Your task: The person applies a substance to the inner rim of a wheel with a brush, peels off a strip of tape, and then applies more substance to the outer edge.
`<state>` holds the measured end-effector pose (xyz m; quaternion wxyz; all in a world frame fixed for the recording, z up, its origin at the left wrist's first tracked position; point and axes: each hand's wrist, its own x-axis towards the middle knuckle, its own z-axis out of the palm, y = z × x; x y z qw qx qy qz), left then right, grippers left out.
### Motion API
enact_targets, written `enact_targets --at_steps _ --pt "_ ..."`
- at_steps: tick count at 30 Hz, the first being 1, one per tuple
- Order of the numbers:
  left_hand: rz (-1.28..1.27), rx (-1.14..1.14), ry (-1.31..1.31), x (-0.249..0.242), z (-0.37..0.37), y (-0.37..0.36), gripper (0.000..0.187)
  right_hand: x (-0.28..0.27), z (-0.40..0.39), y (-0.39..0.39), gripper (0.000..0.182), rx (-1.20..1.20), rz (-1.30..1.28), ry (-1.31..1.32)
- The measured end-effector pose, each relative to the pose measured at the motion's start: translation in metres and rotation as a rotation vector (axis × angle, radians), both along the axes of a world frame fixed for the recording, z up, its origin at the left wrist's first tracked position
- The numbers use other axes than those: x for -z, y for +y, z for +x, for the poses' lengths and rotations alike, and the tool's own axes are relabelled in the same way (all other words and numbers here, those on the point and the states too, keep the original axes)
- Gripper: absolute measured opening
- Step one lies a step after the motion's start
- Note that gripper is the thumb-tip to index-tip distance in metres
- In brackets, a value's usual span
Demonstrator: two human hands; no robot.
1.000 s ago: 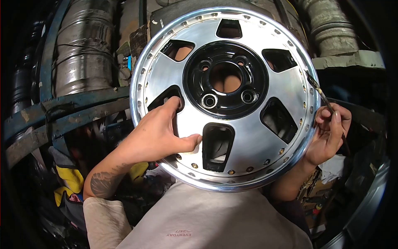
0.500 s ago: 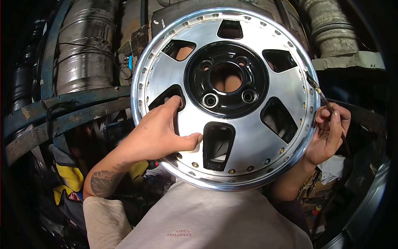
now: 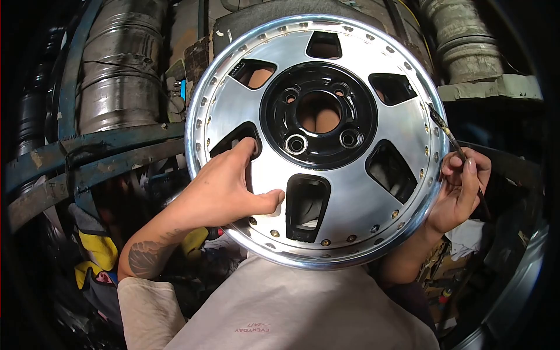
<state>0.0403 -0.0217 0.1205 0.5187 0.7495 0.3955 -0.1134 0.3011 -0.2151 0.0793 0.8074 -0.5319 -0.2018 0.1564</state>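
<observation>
A polished silver car wheel rim point(image 3: 344, 195) with a glossy black centre point(image 3: 274, 119) and several black-sided window openings faces up before me. My left hand point(image 3: 230, 189) grips it at the lower left, fingers hooked into one opening and thumb laid on the silver face. In my right hand point(image 3: 464, 189), at the right edge of the rim, a thin dark paintbrush point(image 3: 457, 146) is pinched between thumb and fingers. Its tip reaches the outer lip near the row of small bolts. Part of that hand and forearm lies behind the rim.
Metal barrel-like wheel parts point(image 3: 119, 70) stand at the upper left, and more point(image 3: 466, 44) at the upper right. A blue metal frame bar point(image 3: 111, 140) crosses the left side. Yellow and grey cloth point(image 3: 96, 248) lies low on the left.
The rim has shifted very slightly downward. My right hand and the brush have moved a little to the left, the tip staying at the outer lip. My left hand keeps its grip.
</observation>
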Motion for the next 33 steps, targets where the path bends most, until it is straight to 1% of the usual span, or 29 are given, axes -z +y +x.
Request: enact_targets --at_steps 2,5,7,12,22,33 --pt "0.007 0.015 0.019 -0.0022 0.0013 0.0002 0.065 0.0003 -0.0002 -0.0005 0.015 0.024 -0.01 0.007" --pt "-0.082 -0.031 -0.034 0.0002 -0.0004 0.0021 0.062 -0.0007 -0.0009 0.001 0.015 0.028 -0.002 -0.02" --pt "-0.119 -0.034 -0.016 -0.0029 0.0017 0.0035 0.06 0.0003 0.0001 0.0003 0.015 0.021 0.004 -0.028" --pt "-0.156 -0.062 -0.014 -0.0025 0.0017 0.0047 0.059 -0.0002 -0.0007 0.0018 0.015 0.025 0.019 -0.019" --pt "-0.051 -0.02 0.017 0.0007 0.0013 0.0029 0.06 0.0014 0.0008 0.0014 0.015 0.029 0.011 -0.016" --pt "-0.07 -0.03 0.018 0.0004 0.0006 0.0032 0.059 0.001 0.0002 0.0015 0.015 0.021 0.011 -0.017"
